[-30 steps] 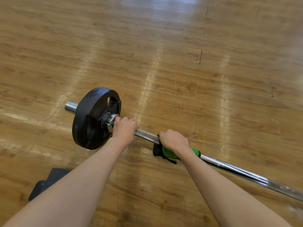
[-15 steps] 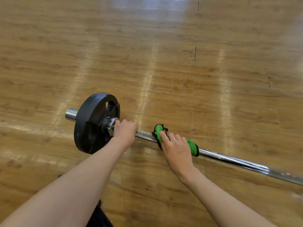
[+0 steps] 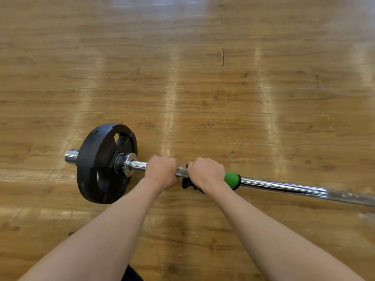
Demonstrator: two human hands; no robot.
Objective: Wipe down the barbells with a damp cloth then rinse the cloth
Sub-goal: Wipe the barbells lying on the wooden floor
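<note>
Open wooden floor (image 3: 203,88) lies from 10 through 12 to 2 o'clock of our hands, free for passing. At 9 o'clock the black weight plate (image 3: 99,167) stands on edge on the chrome bar (image 3: 284,186), barring the way past our left hand (image 3: 161,172), with a short bare stretch between. Toward 3 o'clock, past our right hand (image 3: 206,173) and the green cloth (image 3: 232,180), the bar runs unobstructed.

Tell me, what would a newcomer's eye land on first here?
First, the black round weight plate standing on edge at lower left, on a long chrome steel bar that runs off right across the glossy wooden plank floor. At the centre, the left hand grips the bare bar and the right hand beside it grips a green and black cloth wrapped round the bar.
</note>
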